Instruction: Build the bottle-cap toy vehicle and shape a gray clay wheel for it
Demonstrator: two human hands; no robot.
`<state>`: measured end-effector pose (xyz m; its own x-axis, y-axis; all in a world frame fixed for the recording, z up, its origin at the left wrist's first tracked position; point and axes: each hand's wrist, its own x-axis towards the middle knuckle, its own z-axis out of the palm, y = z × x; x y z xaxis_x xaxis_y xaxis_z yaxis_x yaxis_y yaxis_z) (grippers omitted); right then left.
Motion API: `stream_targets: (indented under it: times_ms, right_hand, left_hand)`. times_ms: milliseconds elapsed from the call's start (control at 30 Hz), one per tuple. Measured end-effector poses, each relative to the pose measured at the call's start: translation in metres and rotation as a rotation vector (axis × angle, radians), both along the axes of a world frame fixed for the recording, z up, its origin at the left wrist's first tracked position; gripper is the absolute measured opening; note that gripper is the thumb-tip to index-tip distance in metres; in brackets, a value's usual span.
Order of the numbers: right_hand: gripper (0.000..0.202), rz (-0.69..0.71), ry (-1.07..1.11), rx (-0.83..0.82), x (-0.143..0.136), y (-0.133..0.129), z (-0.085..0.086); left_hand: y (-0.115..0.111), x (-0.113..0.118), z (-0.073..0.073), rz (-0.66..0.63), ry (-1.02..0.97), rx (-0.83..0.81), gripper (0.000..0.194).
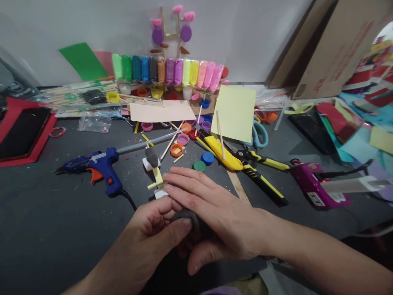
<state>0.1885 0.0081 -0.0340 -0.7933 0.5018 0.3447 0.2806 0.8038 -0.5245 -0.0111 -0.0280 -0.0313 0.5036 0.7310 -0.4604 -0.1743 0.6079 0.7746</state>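
Observation:
Near the bottom centre, my left hand (159,233) is closed around a dark grey lump of clay (186,215), its thumb pressing on the top. My right hand (211,209) lies over the lump and over the left fingers, with its own fingers stretched out together and its thumb below. The far side of the lump is hidden by the palms. Just beyond my fingertips stands a small figure (157,175) of pale yellow sticks with a grey clay piece and white parts.
A blue glue gun (106,166) lies at the left. Coloured caps (199,165), a yellow cutter (224,153) and pliers (264,184) lie beyond my hands. Clay packs (170,70) stand at the back, a purple power strip (316,184) at the right.

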Motion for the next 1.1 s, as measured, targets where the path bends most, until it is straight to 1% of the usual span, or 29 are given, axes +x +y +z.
stream_targets:
  times_ms: [100, 200, 367, 467, 533, 667, 967, 1100]
  right_hand:
    - [0.082, 0.008, 0.024, 0.029, 0.0017, 0.0, -0.0004]
    - [0.082, 0.007, 0.034, 0.043, 0.0031, -0.0005, -0.0002]
    - [0.081, 0.018, 0.03, 0.046, 0.0016, -0.0005, 0.0]
    - [0.08, 0.033, 0.061, 0.063, 0.0, 0.0005, -0.0011]
    - [0.08, 0.042, 0.069, 0.067, -0.0004, 0.001, -0.0022]
    - [0.08, 0.044, 0.076, 0.056, 0.0002, 0.0011, -0.0039]
    - [0.08, 0.043, 0.064, 0.085, -0.0002, 0.0018, -0.0052]
    - [0.08, 0.024, 0.054, 0.07, 0.0003, 0.0016, -0.0042]
  left_hand:
    - [-0.0007, -0.001, 0.0002, 0.026, 0.013, 0.015, 0.021]
    - [-0.0004, -0.0004, 0.0017, 0.048, -0.002, -0.01, 0.022]
    - [-0.0011, -0.0004, 0.0035, 0.048, -0.087, -0.069, 0.017]
    - [-0.0027, -0.0019, 0.0032, 0.018, -0.093, -0.072, 0.018]
    - [-0.0029, -0.0022, 0.003, 0.01, -0.101, -0.065, 0.019]
    - [-0.0001, -0.0012, 0.004, 0.032, -0.117, -0.048, 0.017]
    - [0.0022, 0.0005, 0.0053, 0.019, -0.071, 0.012, 0.016]
    - [0.0012, -0.0008, 0.0043, 0.023, -0.053, 0.017, 0.017]
